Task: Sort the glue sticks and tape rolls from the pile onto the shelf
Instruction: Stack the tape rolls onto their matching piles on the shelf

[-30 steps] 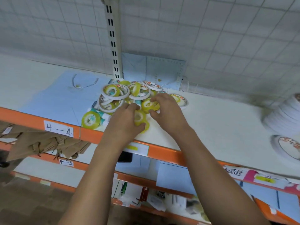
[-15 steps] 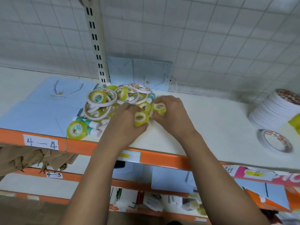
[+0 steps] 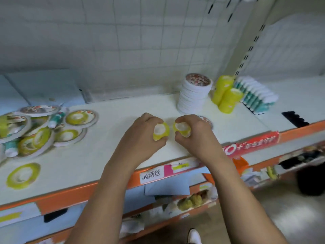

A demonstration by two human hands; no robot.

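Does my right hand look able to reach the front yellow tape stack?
Probably yes: bare shelf lies between the right hand and the front yellow tape stack; the white stack stands beside it.

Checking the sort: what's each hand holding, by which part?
Left hand grips a yellow tape roll around its rim; right hand grips a second yellow roll likewise.

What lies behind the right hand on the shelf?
A flat white tape roll with a patterned face peeks out behind the right hand; the hand covers most of it.
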